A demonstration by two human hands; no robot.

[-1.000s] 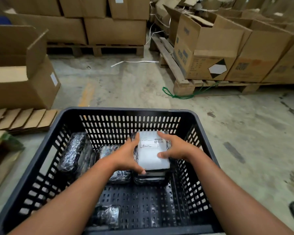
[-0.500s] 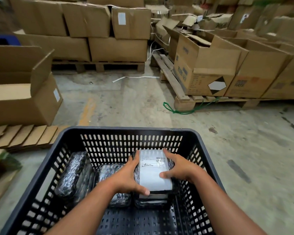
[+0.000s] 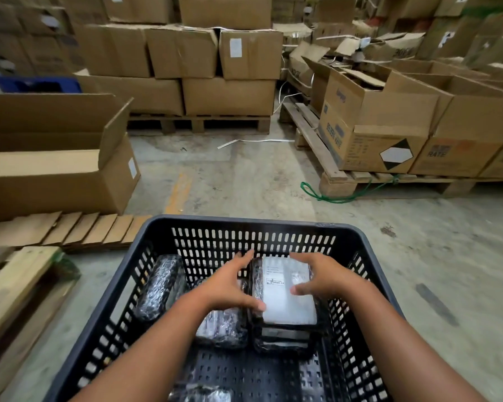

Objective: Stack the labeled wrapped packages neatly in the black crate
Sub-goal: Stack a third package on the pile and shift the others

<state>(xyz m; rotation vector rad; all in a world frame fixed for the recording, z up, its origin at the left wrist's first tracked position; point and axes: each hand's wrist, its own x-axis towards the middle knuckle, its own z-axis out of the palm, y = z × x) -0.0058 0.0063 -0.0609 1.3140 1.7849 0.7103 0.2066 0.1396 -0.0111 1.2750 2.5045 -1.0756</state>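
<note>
The black crate (image 3: 244, 222) stands on the concrete floor right below me. In its far right part lies a stack of wrapped packages (image 3: 285, 339), topped by a package with a white label (image 3: 288, 307) facing up. My left hand (image 3: 227, 285) is at that package's left edge with fingers spread and the thumb tip at its near corner. My right hand (image 3: 325, 280) hovers over its right side, fingers apart. A black wrapped package (image 3: 160, 285) leans against the left wall, another (image 3: 221, 326) lies beside the stack, and a third (image 3: 204, 395) shows at the crate's near edge.
An open cardboard box (image 3: 55, 175) and flattened cardboard (image 3: 70, 230) lie to the left, with a wooden plank (image 3: 15, 280) nearer. A pallet (image 3: 331, 175) loaded with boxes sits to the right, a green cord (image 3: 331, 195) at its corner. More boxes are stacked behind.
Both hands gripped the labeled package's sides earlier; now their fingers have spread and loosened from it. The package rests on the stack. My view has tilted up.
</note>
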